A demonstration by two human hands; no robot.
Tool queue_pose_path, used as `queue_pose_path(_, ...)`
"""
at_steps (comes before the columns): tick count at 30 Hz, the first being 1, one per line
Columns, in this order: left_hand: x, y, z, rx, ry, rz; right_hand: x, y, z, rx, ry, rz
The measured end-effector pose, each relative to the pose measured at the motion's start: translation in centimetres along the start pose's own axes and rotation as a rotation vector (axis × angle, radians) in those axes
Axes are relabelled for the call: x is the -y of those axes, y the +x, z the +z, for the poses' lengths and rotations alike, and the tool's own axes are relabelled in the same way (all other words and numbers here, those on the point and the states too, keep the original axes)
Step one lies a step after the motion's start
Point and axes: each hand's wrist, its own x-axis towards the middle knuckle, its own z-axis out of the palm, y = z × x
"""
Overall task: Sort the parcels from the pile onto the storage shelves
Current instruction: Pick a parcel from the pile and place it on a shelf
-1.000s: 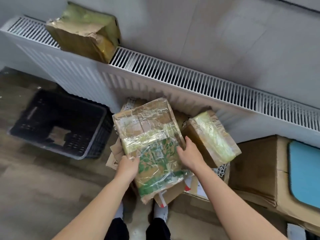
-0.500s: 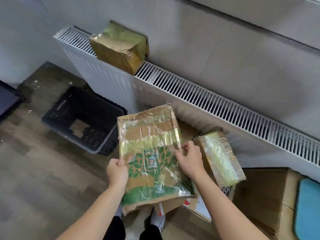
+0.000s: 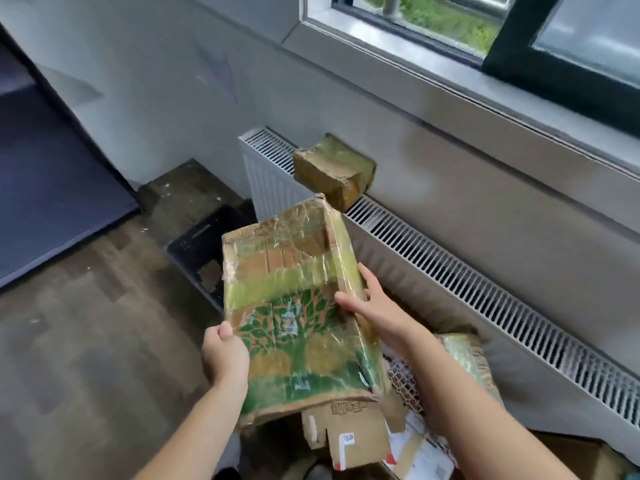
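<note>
I hold a flat cardboard parcel (image 3: 294, 306) with a green tree print, wrapped in clear tape, lifted above the pile. My left hand (image 3: 225, 355) grips its left edge, thumb on top. My right hand (image 3: 374, 306) holds its right side, thumb across the printed face and fingers along the edge. Below lies the pile: a small brown box with a label (image 3: 346, 434), papers, and a tape-wrapped parcel (image 3: 467, 355) at the right, partly hidden by my right arm.
A white radiator (image 3: 485, 268) runs along the wall under a window sill (image 3: 450, 74). A greenish wrapped parcel (image 3: 334, 169) sits on its left end. A black plastic crate (image 3: 199, 251) stands on the wood floor behind the held parcel. A dark mat (image 3: 52, 174) lies at left.
Both hands have lifted the tree-print parcel up off the pile. The view has swung upward, bringing the window into sight.
</note>
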Motion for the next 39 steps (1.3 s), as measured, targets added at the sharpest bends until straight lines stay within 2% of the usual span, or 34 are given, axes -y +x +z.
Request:
queue_pose_path(2, -0.6, 0.4, -1.8, -0.006, -0.037, -0.056, 2.2, 0.2, 1.9, -0.002, -0.016, -0.044)
queue_pose_path(5, -2.4, 1.1, -4.7, 0.053, -0.027, -0.072, 5.5, 0.3, 5.3, -0.094, -0.123, -0.157)
queue_pose_path(9, -6.8, 1.5, -8.9, 0.067, 0.023, 0.112, 10.4, 0.4, 10.7, -0.149, -0.349, -0.305)
queue_pose_path(13, -12.5, 0.8, -12.2, 0.235, -0.141, 0.177, 15.0, 0.5, 16.6, -0.186, -0.573, -0.435)
queue_pose_path(16, -14.8, 1.9, -14.7, 0.267, -0.278, 0.121, 17.6, 0.1, 20.4, -0.19, -0.66, -0.564)
queue_pose_path(20, -15.7, 5.3, -19.5, 0.294, -0.516, -0.001, 21.4, -0.1, 24.3, -0.105, -0.57, -0.579)
queue_pose_path(24, -16.2, 8.8, -23.1, 0.266, -0.668, -0.061, 25.0, -0.3, 29.2, -0.154, -0.688, -0.665)
queue_pose_path(28, -17.1, 11.7, -26.9, 0.24, -0.651, -0.029, 27.6, 0.1, 34.1, -0.186, -0.73, -0.715)
queue_pose_path(33, -17.6, 15.0, -31.8, 0.287, -0.564, 0.012, 28.5, 0.3, 40.2, -0.23, -0.912, -0.866)
queue_pose_path(37, -17.8, 17.6, -35.4, 0.382, -0.652, -0.056, 28.2, 0.7, 44.8, -0.246, -1.029, -1.068)
queue_pose_path(39, -17.6, 18.8, -36.9, 0.359, -0.733, -0.074, 28.5, 1.1, 46.5, -0.217, -1.051, -1.147)
